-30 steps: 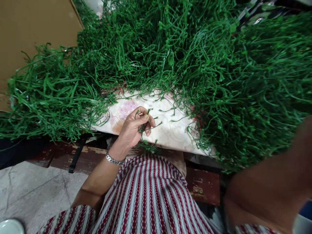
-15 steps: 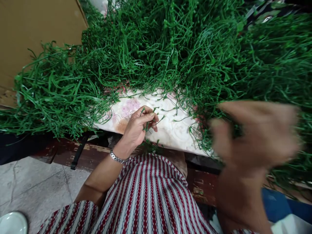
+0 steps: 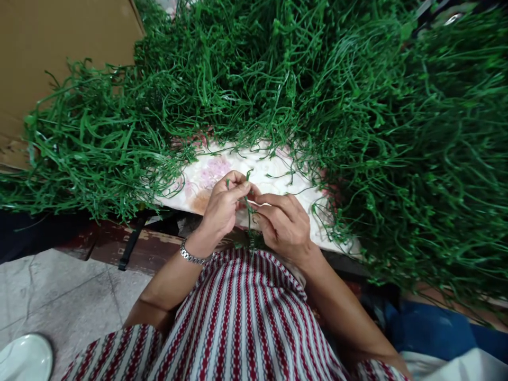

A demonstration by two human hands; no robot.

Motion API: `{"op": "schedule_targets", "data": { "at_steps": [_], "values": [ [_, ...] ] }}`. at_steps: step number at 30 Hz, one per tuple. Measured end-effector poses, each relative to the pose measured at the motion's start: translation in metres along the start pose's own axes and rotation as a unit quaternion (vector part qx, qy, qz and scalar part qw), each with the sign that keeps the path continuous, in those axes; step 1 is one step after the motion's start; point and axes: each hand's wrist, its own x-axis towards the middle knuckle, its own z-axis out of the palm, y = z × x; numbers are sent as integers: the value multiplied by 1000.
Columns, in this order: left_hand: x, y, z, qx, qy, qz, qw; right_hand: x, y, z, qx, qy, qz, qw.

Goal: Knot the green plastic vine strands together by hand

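Observation:
My left hand [image 3: 224, 203], with a metal watch at the wrist, pinches thin green plastic stems [image 3: 248, 209] above the near edge of a flowered white cloth [image 3: 278, 177]. Close against it on the right, my right hand [image 3: 286, 225] has its thumb and fingers closed at the same stems. The stems run upright between the two hands, and their lower ends hang near the striped garment. Fingers partly hide where the stems meet.
Heaps of green stems [image 3: 254, 79] surround the cloth at the back, left and right. A cardboard box [image 3: 63, 37] stands at the back left. A pale round lid or dish [image 3: 26, 357] lies low at the left. Blue fabric [image 3: 434, 330] is at the lower right.
My right hand has come from the right-hand heap to the middle and closed on the stems beside my left hand. My left hand has barely moved.

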Motion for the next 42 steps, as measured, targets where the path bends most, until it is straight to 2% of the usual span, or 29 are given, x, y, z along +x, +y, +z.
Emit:
{"op": "schedule_targets", "data": {
  "at_steps": [5, 8, 10, 14, 16, 18, 21, 25, 29, 31, 33, 37, 42],
  "values": [
    [-4, 0, 4, 8, 28, 4, 1000, 0, -8, 1, 139, 2, 86, 987],
    [-8, 1, 5, -29, -4, 26, 999, 1, -11, -1, 179, 6, 188, 966],
    [-10, 0, 3, -56, -40, 44, 997, 1, -11, -2, 227, 3, 257, 939],
    [-13, -5, -3, -83, -91, 35, 992, 0, -12, -2, 370, 14, 347, 862],
    [-13, -8, -4, -67, -87, 31, 993, 1, -13, 0, 411, 19, 370, 833],
    [-12, -9, -4, -42, -63, 30, 997, 1, -13, 2, 426, 20, 375, 823],
    [-12, -10, -1, -22, -22, 35, 999, 0, -13, 5, 410, 19, 365, 835],
    [-11, -9, 0, -20, 17, 42, 999, -4, -13, 8, 345, 27, 327, 879],
    [-10, -10, -1, -10, 31, 55, 998, -4, -10, 9, 223, 15, 219, 950],
    [-11, -10, -1, -2, 29, 54, 998, -3, -8, 8, 178, 1, 157, 971],
    [-11, -10, -1, 0, 31, 49, 998, -2, -6, 7, 160, -8, 127, 979],
    [-11, -12, -3, -14, 29, 50, 998, -2, -5, 7, 140, 4, 114, 983],
    [-13, -13, -3, -25, 40, 27, 999, -5, -7, 8, 52, 16, 89, 995]
  ]
}}
